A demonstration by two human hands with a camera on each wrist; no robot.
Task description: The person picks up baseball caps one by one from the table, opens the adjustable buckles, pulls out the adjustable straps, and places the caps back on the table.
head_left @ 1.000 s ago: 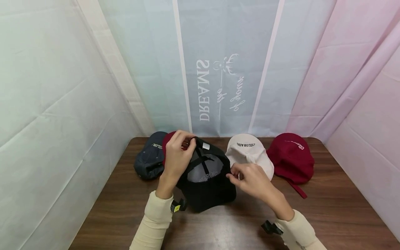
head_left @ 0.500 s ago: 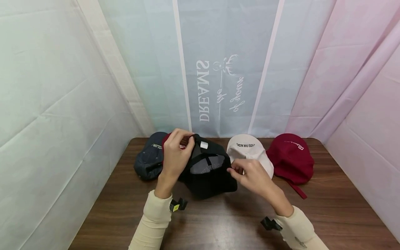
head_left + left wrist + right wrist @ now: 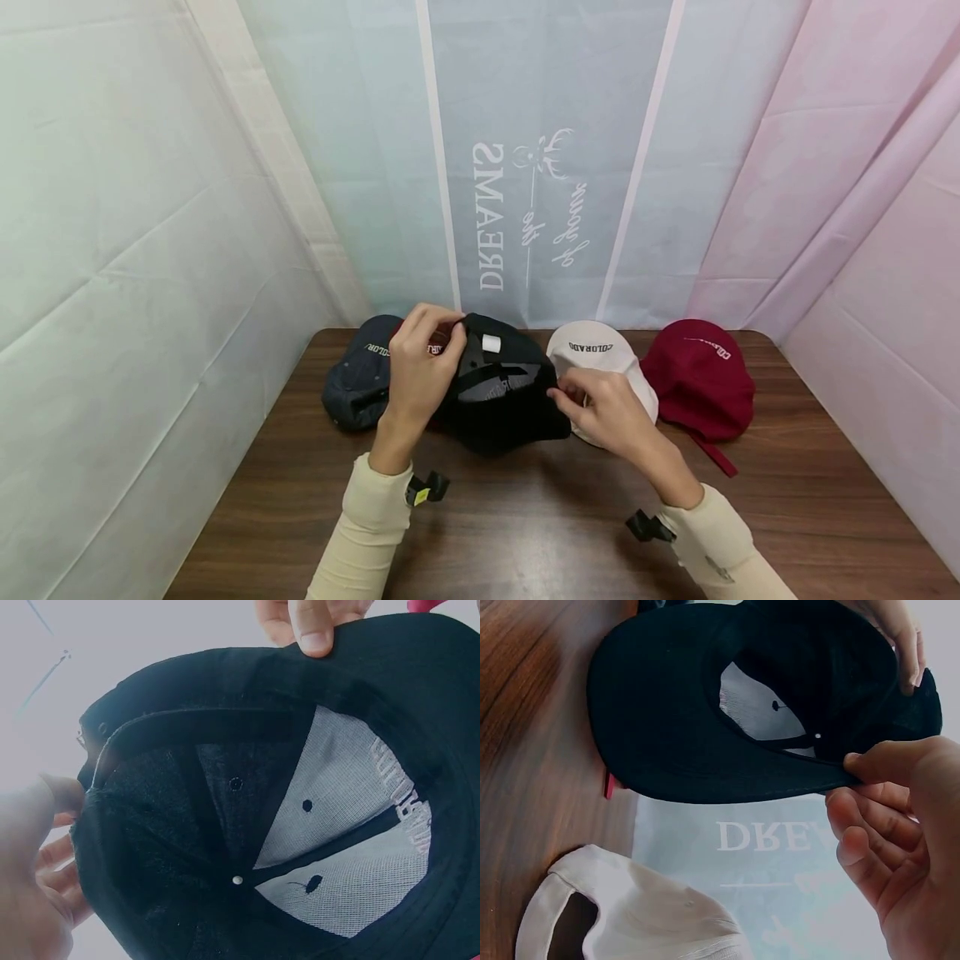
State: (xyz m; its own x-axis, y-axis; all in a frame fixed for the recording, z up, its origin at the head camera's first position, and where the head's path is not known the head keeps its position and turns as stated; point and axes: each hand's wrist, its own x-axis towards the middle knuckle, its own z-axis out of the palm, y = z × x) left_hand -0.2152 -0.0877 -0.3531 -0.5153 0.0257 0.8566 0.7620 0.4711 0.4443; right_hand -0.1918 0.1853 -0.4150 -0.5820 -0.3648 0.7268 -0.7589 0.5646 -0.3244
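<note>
A black baseball cap [image 3: 498, 425] is held up between both hands, its inside turned toward the person and its brim toward the front. My left hand [image 3: 422, 354] pinches the cap's back edge at the upper left. With thumb and fingers, my right hand [image 3: 609, 410] grips the cap's side where brim meets crown, as the right wrist view shows. Inside the cap [image 3: 202, 825] are a pale mesh lining and mirrored lettering, seen in the left wrist view. A white label [image 3: 491, 343] shows on the inner band.
Along the back of the wooden table [image 3: 510, 533] lie a dark blue cap [image 3: 358, 387], a red cap partly hidden behind the left hand, a white cap [image 3: 588, 346] and a dark red cap [image 3: 697, 379] with its strap hanging forward. Fabric walls [image 3: 540, 75] enclose the table.
The black cap has tilted, its brim rising away from the table and toward the back, so less of its inside shows. Both hands keep hold and have shifted slightly upward.
</note>
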